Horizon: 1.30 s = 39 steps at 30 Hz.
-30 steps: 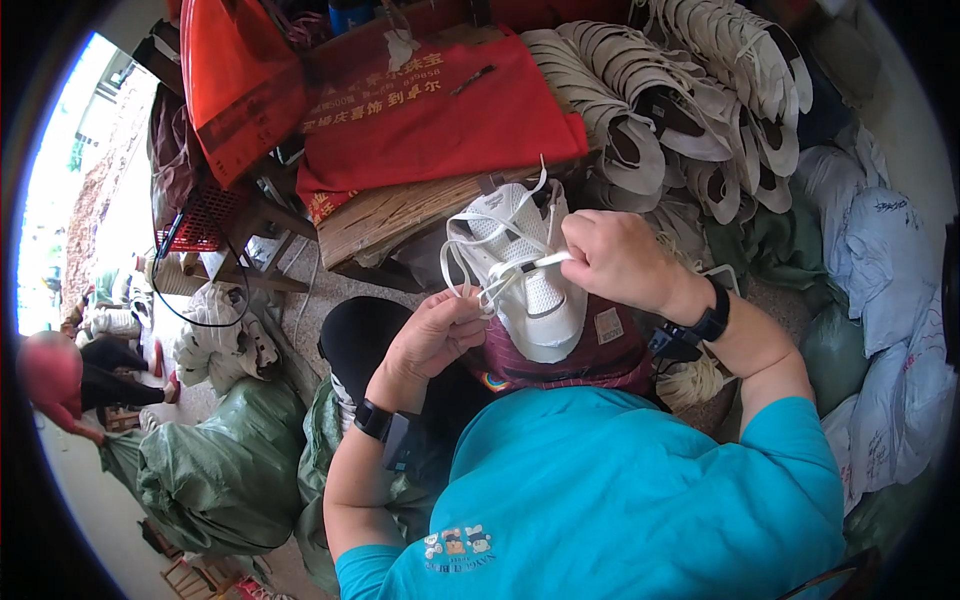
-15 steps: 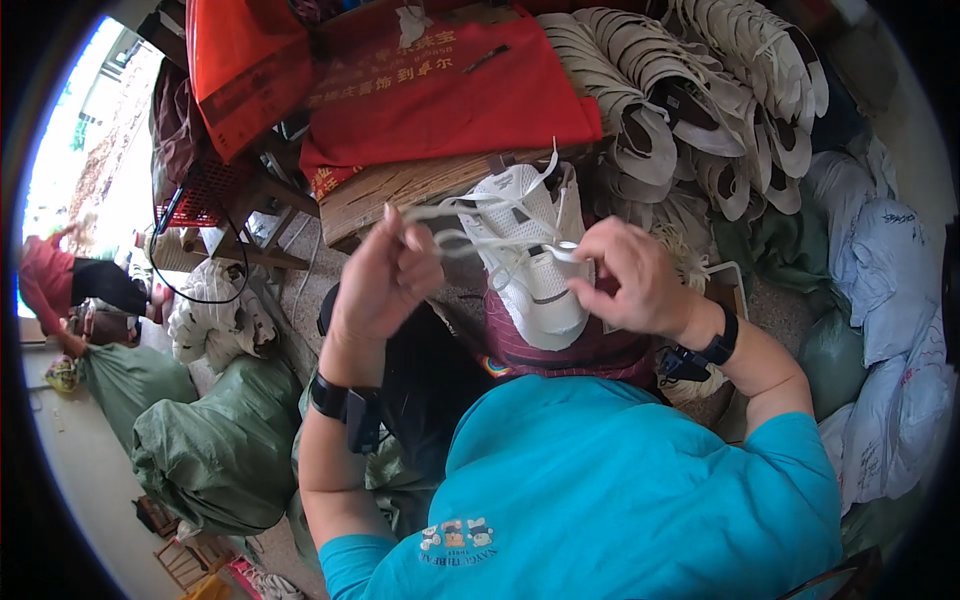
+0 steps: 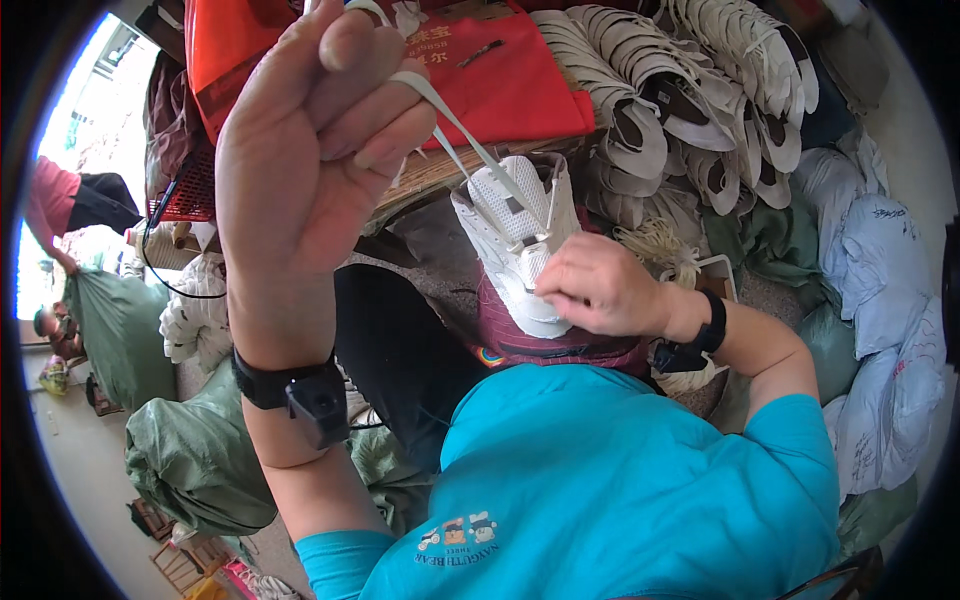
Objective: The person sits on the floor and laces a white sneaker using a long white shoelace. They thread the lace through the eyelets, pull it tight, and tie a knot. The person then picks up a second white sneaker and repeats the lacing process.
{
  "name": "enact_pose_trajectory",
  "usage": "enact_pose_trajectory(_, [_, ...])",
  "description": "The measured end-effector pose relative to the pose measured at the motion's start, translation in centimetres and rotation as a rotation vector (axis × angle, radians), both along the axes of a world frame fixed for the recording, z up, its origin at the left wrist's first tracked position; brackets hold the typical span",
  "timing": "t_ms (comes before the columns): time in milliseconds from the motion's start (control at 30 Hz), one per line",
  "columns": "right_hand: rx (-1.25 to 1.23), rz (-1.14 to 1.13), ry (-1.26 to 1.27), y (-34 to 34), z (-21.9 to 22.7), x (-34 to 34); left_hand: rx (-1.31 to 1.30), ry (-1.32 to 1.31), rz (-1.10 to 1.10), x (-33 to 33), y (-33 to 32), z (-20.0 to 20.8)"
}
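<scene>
A white shoe upper point(image 3: 498, 268) with a mesh tongue rests toe toward me on dark red cloth over my lap. High at the left, close to the camera, my left hand point(image 3: 310, 160) is closed round a flat white shoelace point(image 3: 458, 122). Two strands of it run taut from these fingers down to the upper's eyelets. My right hand point(image 3: 605, 287) lies against the upper near its toe, fingers pinched together. What its fingertips grip is hidden.
Ahead stands a wooden bench point(image 3: 425, 175) with a red bag point(image 3: 500, 75) on it. Several stacked uppers point(image 3: 640, 70) lie at the far right, beside pale sacks point(image 3: 880, 270). Green sacks point(image 3: 200, 465) lie at left, where another person's red sleeve point(image 3: 55, 195) shows.
My left hand has risen up and left toward the camera, drawing the lace taut. My right hand has moved slightly left and down to the upper's toe end.
</scene>
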State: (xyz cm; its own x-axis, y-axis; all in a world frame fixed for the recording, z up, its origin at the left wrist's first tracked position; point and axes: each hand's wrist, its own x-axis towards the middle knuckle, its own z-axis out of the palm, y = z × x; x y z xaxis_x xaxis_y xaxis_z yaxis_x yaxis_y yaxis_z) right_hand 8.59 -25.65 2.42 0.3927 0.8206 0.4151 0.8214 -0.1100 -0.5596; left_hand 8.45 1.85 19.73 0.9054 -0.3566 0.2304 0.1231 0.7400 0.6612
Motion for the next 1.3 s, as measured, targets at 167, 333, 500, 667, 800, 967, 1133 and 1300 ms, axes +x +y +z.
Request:
enact_pose_trajectory(167, [0.196,-0.309,0.270,2.6,0.9,2.6,0.015,-0.030,0.092,-0.1,-0.2,-1.2])
enact_pose_trajectory(333, [-0.138,-0.244,0.112,2.9,2.9,4.5,0.059,-0.026,0.190,-0.8,0.1,-2.4])
enact_pose_trajectory(500, [-0.253,-0.167,-0.055,1.5,0.4,3.9,0.130,0.062,0.275,-1.5,-0.3,-3.9])
enact_pose_trajectory(667, [-0.252,-0.126,-0.286,1.6,0.2,4.2,0.105,0.076,0.240,-0.8,-0.8,-5.0])
enact_pose_trajectory(800, [-0.268,0.014,-0.403,1.4,0.6,4.9,0.135,0.076,0.234,-0.9,-1.1,-5.3])
enact_pose_trajectory(967, [-0.100,0.002,-0.400,1.2,-0.1,3.7,0.121,0.127,0.260,-1.2,-0.9,-5.7])
enact_pose_trajectory(1133, [-0.010,-0.021,-0.575,-0.2,-3.0,4.8,-0.020,-0.064,0.414,-2.8,3.7,-3.8])
enact_pose_trajectory(1300, [0.091,-0.175,-0.154,0.9,-2.3,5.4,-0.133,-0.061,0.368,-4.4,5.6,-4.2])
